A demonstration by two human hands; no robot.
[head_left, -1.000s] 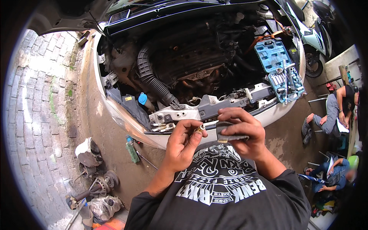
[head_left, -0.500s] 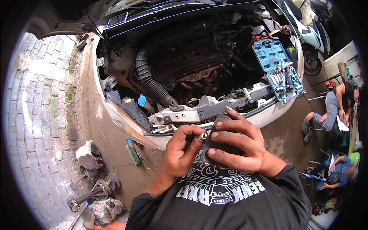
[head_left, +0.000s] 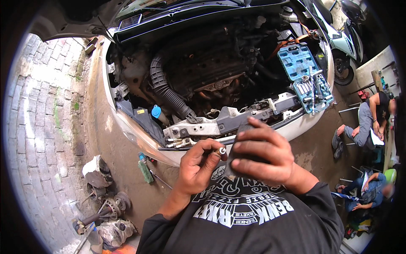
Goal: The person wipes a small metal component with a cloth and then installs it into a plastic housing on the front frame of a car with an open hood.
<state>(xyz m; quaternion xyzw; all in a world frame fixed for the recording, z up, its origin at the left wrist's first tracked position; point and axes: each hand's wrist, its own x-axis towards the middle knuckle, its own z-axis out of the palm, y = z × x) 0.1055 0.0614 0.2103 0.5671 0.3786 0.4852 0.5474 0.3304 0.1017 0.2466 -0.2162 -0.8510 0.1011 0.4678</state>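
My left hand (head_left: 194,167) pinches a small spark plug (head_left: 222,150) between thumb and forefinger, its tip pointing toward my right hand. Close beside it, my right hand (head_left: 266,154) grips a dark, flat piece that looks like sandpaper (head_left: 242,128), fingers stretched across its face and blurred by motion. The sheet's edge is very near the plug; I cannot tell whether they touch. Both hands are in front of the car's front panel (head_left: 230,120), where a few spark plugs (head_left: 179,142) lie at the left.
Beyond is the open engine bay (head_left: 211,63) with a ribbed black hose (head_left: 163,82). A blue socket set case (head_left: 298,61) rests open at its right. Worn car parts (head_left: 112,207) and a green bottle (head_left: 145,171) are on the ground at left. Two people (head_left: 367,122) sit at right.
My right hand has shifted slightly with the dark sheet and is now smeared by motion. My left hand has moved slightly left, still pinching the spark plug.
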